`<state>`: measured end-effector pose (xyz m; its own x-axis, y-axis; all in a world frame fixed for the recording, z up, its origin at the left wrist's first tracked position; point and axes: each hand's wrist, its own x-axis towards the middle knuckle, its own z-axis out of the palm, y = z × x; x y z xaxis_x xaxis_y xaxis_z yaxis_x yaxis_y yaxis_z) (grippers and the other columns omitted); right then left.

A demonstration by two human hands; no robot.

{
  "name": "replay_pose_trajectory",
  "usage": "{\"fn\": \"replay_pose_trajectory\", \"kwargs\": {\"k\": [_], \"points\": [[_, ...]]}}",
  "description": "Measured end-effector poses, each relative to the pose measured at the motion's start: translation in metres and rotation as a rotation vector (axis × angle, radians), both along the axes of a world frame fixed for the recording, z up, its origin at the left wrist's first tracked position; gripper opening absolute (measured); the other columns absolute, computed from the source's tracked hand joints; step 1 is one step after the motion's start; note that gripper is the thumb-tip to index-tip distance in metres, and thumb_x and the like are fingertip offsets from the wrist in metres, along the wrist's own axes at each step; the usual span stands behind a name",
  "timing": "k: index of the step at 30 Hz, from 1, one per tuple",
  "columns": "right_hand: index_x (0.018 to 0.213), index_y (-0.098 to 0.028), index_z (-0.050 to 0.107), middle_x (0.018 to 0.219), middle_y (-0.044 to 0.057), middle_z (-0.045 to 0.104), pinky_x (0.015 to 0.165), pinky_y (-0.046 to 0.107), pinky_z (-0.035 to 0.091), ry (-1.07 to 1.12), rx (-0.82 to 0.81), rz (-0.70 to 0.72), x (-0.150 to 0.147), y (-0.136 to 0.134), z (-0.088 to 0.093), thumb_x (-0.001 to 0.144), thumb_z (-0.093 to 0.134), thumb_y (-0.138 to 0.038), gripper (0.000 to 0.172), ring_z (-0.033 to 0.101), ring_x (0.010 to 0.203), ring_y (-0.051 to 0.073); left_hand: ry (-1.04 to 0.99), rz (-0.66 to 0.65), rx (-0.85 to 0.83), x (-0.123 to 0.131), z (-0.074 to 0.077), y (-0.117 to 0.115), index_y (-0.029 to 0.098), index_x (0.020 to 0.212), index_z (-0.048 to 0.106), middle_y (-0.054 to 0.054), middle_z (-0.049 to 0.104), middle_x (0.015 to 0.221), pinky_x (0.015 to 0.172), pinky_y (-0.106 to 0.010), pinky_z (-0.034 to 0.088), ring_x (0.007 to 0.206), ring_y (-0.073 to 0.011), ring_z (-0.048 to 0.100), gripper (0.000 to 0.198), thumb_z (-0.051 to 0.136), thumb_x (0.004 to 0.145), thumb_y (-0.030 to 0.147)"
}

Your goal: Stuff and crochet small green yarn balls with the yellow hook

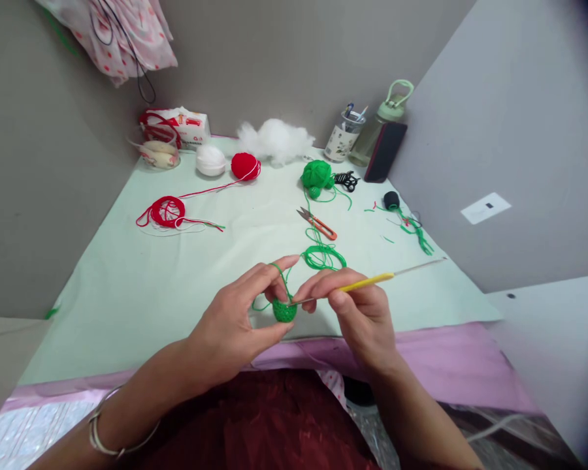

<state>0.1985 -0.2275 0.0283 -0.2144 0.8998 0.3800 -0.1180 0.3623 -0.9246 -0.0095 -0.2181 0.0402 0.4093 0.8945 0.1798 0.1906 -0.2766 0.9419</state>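
Pinched in my left hand [238,320] is a small green crochet piece [285,311], rounded like a little cup. Green yarn loops over my left index finger and runs down to the piece. My right hand [362,316] is closed around the yellow grip of a crochet hook [367,282]. One metal end of the hook meets the top edge of the piece; its other end points out to the right. Just beyond my hands lies a loose coil of green yarn [324,258], with strands leading back to a green yarn ball [317,175].
Orange thread snips [318,224] lie behind the coil. At left are a red yarn coil [168,212], a red ball [245,166] and a white ball [210,160]. White stuffing [277,140], a pen cup [343,137], a bottle [379,130] and a phone [386,152] stand along the back.
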Motion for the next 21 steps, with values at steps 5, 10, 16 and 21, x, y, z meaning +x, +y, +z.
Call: {"fn": "replay_pose_trajectory", "kwargs": {"k": [5, 10, 16, 21], "points": [[0.106, -0.025, 0.078, 0.097, 0.005, 0.079, 0.08, 0.033, 0.06, -0.145, 0.104, 0.016, 0.003, 0.002, 0.008, 0.108, 0.059, -0.026, 0.019, 0.073, 0.088, 0.018, 0.099, 0.001, 0.147, -0.002, 0.001, 0.002, 0.023, 0.112, 0.072, 0.001, 0.067, 0.093, 0.106, -0.033, 0.054, 0.096, -0.0171, 0.071, 0.029, 0.07, 0.085, 0.01], [0.108, -0.022, 0.073, 0.099, 0.006, 0.079, 0.085, 0.035, 0.061, -0.342, 0.265, 0.067, 0.009, 0.005, 0.017, 0.108, 0.058, -0.023, 0.015, 0.075, 0.092, 0.019, 0.159, -0.026, 0.32, -0.003, -0.007, 0.003, 0.02, 0.106, 0.068, 0.0, 0.066, 0.093, 0.101, -0.027, 0.055, 0.098, -0.0147, 0.07, 0.024, 0.063, 0.089, 0.004], [0.104, -0.019, 0.067, 0.098, 0.009, 0.079, 0.071, 0.029, 0.059, -0.809, 0.639, -0.061, 0.005, -0.002, 0.021, 0.109, 0.05, -0.022, 0.018, 0.074, 0.085, 0.019, 0.138, -0.004, 0.28, 0.002, -0.016, 0.004, 0.02, 0.109, 0.069, 0.0, 0.064, 0.095, 0.099, -0.029, 0.055, 0.093, -0.0153, 0.068, 0.027, 0.064, 0.088, 0.004], [0.103, -0.016, 0.07, 0.101, 0.014, 0.082, 0.079, 0.03, 0.063, -0.949, 0.957, -0.34, -0.003, -0.006, 0.006, 0.099, 0.06, -0.008, 0.013, 0.077, 0.086, 0.02, -0.021, 0.101, 0.005, 0.007, -0.014, 0.0, 0.02, 0.138, 0.066, -0.002, 0.067, 0.099, 0.094, -0.032, 0.055, 0.089, -0.0169, 0.065, 0.053, 0.074, 0.085, 0.015]]}}
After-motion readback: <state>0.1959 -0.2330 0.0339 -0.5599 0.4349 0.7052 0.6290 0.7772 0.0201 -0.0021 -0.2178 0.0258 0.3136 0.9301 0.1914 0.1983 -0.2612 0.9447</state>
